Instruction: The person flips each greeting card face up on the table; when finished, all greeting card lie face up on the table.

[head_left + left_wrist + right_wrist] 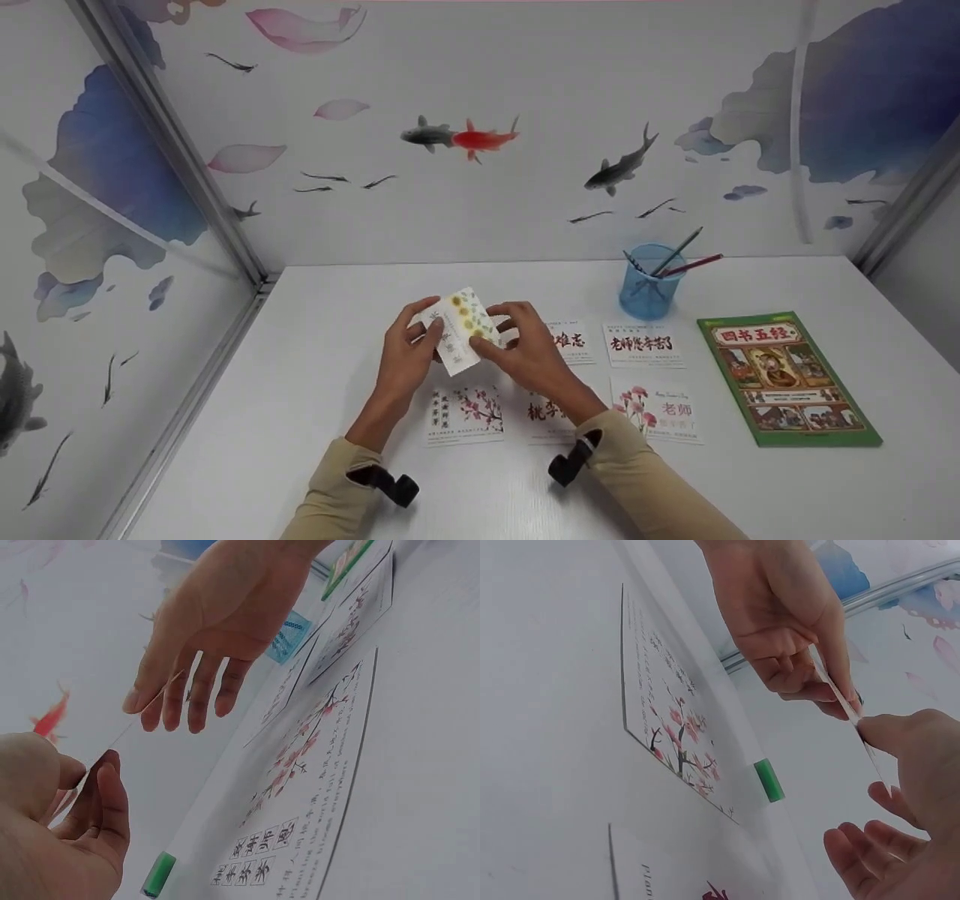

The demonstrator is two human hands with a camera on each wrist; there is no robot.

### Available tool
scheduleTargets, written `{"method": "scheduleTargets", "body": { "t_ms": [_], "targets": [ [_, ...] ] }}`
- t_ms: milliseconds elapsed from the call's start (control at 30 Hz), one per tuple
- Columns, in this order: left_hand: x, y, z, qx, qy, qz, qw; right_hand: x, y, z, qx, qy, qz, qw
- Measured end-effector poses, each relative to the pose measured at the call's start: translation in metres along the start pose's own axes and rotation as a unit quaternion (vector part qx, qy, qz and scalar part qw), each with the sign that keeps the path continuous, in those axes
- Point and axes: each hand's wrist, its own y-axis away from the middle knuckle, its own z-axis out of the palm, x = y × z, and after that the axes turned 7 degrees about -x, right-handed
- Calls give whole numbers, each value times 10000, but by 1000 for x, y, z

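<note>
Fingertips of both my hands pinch 1 sunflower card (465, 328), held tilted above the table (315, 420). My left hand (406, 354) grips its left edge, thumb on the face and fingers curled behind. My right hand (523, 346) takes the right edge, thumb on the printed side, the other fingers loosely spread behind it. From the wrist views the card shows only as a thin edge between the 2 hands.

Landmark: the plum-blossom card (465, 415), flat on the table. The held card hangs above and just behind it. To its right lie 2 more cards in the near row, a peach-lettered card (546, 414) partly under my right forearm and a carnation card (660, 411). Behind those, 2 calligraphy cards (643, 345). Further right and back, a blue pencil cup (651, 285); far right, a green book (787, 379).
</note>
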Motion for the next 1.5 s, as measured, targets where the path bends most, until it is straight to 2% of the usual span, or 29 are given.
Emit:
{"method": "scheduleTargets", "body": {
  "t_ms": [133, 267, 400, 467, 567, 667, 767, 833, 933, 1033, 1133, 1200, 1367, 1500],
  "targets": [
    [-2, 2, 0, -349, -134, -34, 9993, -1, 1, 0, -268, -49, -237, 9993],
    [-6, 3, -1, -458, -275, -110, 9985, -2, 2, 0, -625, 4, -515, 9967],
    [-10, 4, -4, -433, -276, -162, 9985, -3, 5, 0, -1013, 98, -403, 9940],
    [-12, 4, -6, -434, -152, -231, 9987, -3, 5, 1, -1056, 109, -270, 9940],
    [-13, 2, -8, -493, 230, -365, 9979, -2, 4, 2, -840, 122, -136, 9963],
    [-11, 1, -8, -635, 659, -403, 9950, 1, 2, 2, -336, 256, 36, 9991],
    [-10, 1, -8, -845, 971, -290, 9913, 3, 2, 1, 128, 318, 294, 9990],
    [-9, 1, -7, -917, 1071, -164, 9899, 4, 2, 0, 255, 171, 465, 9984],
    [-9, 1, -7, -785, 1076, -21, 9911, 5, 3, -1, 300, -134, 576, 9978],
    [-10, -1, -7, -395, 851, 57, 9956, 5, 4, -2, 339, -298, 515, 9977],
    [-11, -2, -7, -73, 443, 147, 9989, 6, 3, -2, 395, -103, 375, 9985],
    [-11, -3, -7, 27, 119, 224, 9997, 7, 2, -1, 383, 94, 266, 9989],
    [-11, -3, -8, -111, -839, 160, 9963, 9, 1, 0, 347, 379, 69, 9987],
    [-10, -1, -10, -410, -1552, -73, 9870, 8, 0, 2, 234, 398, 72, 9989]
  ]
}}
